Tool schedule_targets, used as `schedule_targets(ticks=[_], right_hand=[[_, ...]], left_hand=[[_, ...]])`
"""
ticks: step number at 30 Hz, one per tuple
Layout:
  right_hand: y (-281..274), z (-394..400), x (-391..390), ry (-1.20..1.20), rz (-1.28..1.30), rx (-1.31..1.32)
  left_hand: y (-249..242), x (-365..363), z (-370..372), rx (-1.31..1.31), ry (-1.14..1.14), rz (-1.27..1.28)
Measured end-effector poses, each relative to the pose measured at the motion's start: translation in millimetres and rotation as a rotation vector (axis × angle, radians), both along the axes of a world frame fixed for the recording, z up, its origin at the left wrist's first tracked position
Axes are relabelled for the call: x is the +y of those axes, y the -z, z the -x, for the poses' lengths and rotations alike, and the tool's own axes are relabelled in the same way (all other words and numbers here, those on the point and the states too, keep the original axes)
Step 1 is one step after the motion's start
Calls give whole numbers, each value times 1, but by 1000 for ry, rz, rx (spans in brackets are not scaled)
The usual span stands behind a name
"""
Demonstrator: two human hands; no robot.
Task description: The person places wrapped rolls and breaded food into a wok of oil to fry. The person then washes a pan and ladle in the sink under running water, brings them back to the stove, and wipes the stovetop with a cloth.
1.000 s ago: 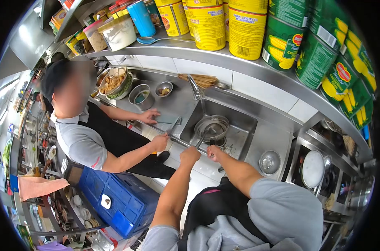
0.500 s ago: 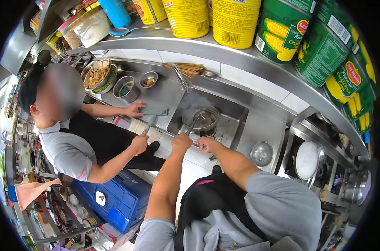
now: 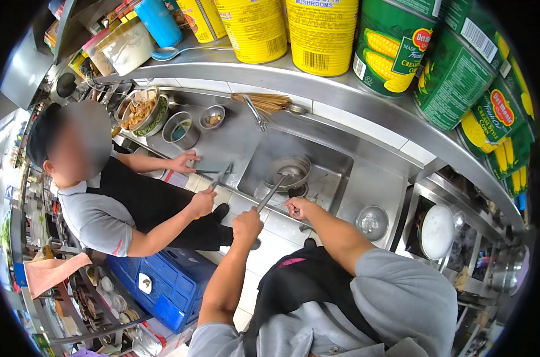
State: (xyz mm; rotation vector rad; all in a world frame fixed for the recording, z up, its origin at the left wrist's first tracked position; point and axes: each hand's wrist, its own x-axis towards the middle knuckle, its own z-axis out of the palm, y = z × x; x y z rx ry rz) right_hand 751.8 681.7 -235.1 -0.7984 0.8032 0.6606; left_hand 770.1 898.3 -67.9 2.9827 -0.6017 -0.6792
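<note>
A round metal pan (image 3: 298, 169) is tilted in the steel sink (image 3: 335, 178), with steam rising around it. My left hand (image 3: 247, 225) is closed round the long handle of a ladle (image 3: 272, 193), whose head reaches into the pan. On the sink's front side, my right hand (image 3: 297, 207) is closed at the pan's dark handle. The faucet (image 3: 255, 113) hangs over the sink's back left corner.
A co-worker (image 3: 109, 202) at the left holds a knife (image 3: 220, 178) by a flat blade on the counter. Bowls (image 3: 181, 131) stand behind. A metal bowl (image 3: 371, 222) and a stove with a white-filled pan (image 3: 435, 231) are at the right. Cans (image 3: 323, 35) line the shelf above.
My left hand has moved down and left, drawing the ladle handle back. The pan has tilted further. The co-worker's hands have shifted slightly.
</note>
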Motion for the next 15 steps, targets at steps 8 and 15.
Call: schedule_targets(ticks=[8,15], right_hand=[[-20,11,-12,-23,70,16],[-3,5,-14,32,-73,32]], left_hand=[[-5,66,59,-219,-120,113],[-20,82,102,-151,-440,297]])
